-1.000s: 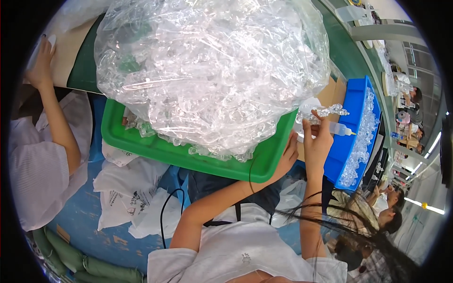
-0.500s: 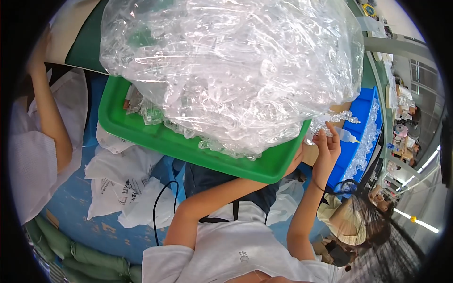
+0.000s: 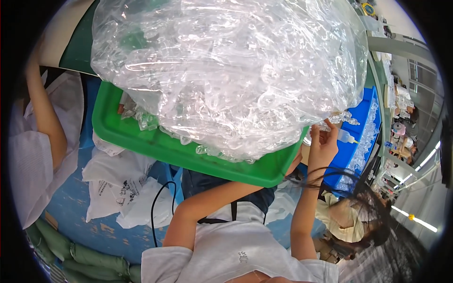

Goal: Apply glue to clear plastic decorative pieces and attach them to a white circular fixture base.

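A large clear plastic bag [image 3: 226, 61] full of small transparent plastic pieces rests over a green tray [image 3: 188, 160], with some pieces loose along the tray's left and near inner side. My left forearm crosses beneath the tray. Only a bit of my left hand [image 3: 296, 161] shows past the tray's right corner, its fingers hidden. To the right of the tray my right hand [image 3: 323, 150] is raised, fingers curled and drawn together beside clear plastic pieces. What they grip, if anything, is hidden. Close by lies a translucent squeeze bottle [image 3: 347, 137] with a thin yellow tip.
A blue bin [image 3: 336, 177] holding many clear pieces stands at the right. White plastic bags [image 3: 113, 184] lie on the blue floor at the left, near a black cable [image 3: 153, 212]. A person's arm [image 3: 45, 113] is at far left; other people sit at the right.
My right hand's fingers have curled closer together and shifted slightly. The bag and tray appear a little farther left in view. Dark hair strands now cross my right wrist.
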### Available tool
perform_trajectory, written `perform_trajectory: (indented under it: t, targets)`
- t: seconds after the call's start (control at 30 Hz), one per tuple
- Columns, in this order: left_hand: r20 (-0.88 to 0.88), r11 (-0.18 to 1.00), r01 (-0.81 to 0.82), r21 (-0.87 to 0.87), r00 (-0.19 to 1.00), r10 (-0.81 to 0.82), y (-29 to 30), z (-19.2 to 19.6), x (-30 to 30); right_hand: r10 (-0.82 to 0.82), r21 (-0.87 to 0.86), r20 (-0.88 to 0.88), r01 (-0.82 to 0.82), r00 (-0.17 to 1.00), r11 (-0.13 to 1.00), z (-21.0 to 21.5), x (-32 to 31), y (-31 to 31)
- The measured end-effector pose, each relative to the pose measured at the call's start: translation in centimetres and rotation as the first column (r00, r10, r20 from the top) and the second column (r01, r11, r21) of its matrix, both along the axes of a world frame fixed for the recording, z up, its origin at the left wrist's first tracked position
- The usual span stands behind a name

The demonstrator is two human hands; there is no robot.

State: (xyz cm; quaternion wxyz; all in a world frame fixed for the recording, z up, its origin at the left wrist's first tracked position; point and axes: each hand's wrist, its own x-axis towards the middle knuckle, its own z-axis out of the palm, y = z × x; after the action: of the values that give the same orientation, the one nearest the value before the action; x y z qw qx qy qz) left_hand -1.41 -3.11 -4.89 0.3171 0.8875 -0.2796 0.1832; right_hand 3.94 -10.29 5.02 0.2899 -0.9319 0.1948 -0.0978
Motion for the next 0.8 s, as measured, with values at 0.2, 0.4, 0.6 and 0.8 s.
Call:
perform_trajectory:
  t: [0.2, 0.4, 0.6, 0.8]
  targets:
    - [-0.167, 0.984, -0.002, -0.178, 0.986, -0.029, 0.7, 1.8, 0.6, 0.063, -0.182, 0.011, -0.060, 0.998, 0.981, 1.3, 0.8, 0.3]
    - [-0.078, 0.997, -0.070, -0.036, 0.995, 0.067, 2.5, 4.1, 2.6, 0.057, -0.155, 0.074, -0.045, 0.996, 0.987, 0.1, 0.3, 0.1]
    - [-0.212, 0.988, 0.010, -0.155, 0.976, -0.043, 1.8, 4.5, 5.0, 0.108, -0.132, 0.137, -0.090, 0.985, 0.987, 0.2, 0.4, -0.7]
    - [-0.194, 0.997, 0.056, -0.052, 0.979, -0.066, 1.7, 2.5, 4.7, 0.249, -0.132, 0.022, -0.244, 0.968, 0.961, 2.1, -0.9, -0.9]
